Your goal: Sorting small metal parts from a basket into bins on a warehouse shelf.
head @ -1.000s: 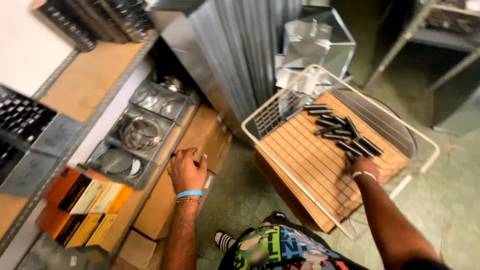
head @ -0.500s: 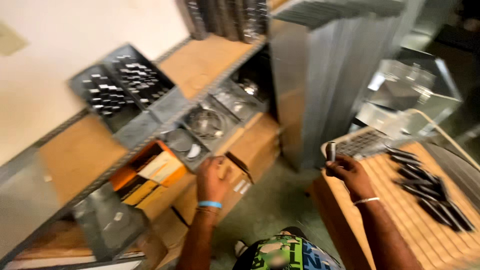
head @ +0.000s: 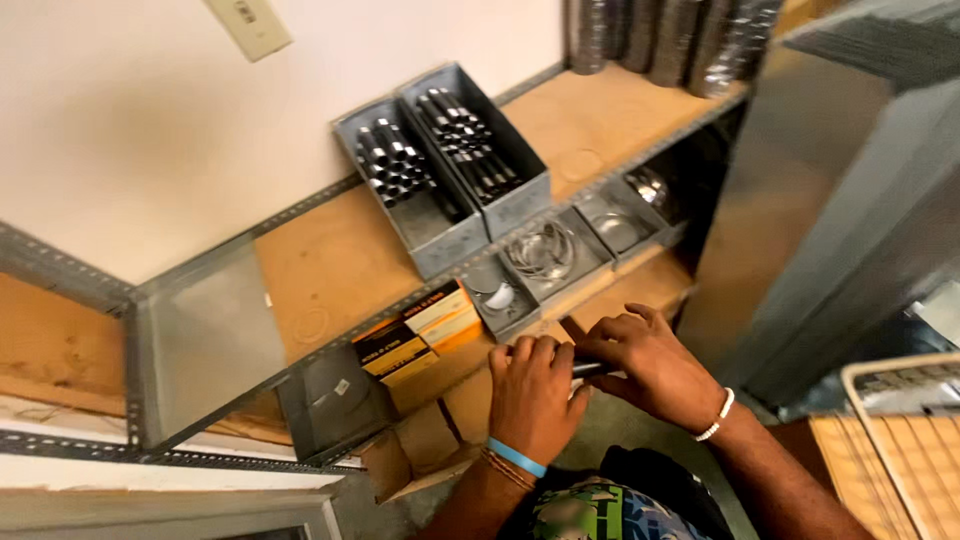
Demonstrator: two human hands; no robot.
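Both hands met in front of the lower shelf: left hand, blue wristband, and right hand, white bead bracelet, each closed around a short dark metal tube, only a sliver of it showing between the fingers. Judged stiff, smooth, probably slick and fairly heavy for its bulk; best taken around the middle, as both hands did. Above, on the brown board shelf, two grey metal bins held more dark tubes. Below sat shallow trays with wire rings and orange-and-white boxes. Tall grey sheet-metal panels crowded the right side; a white wire cart rim stood nearby.
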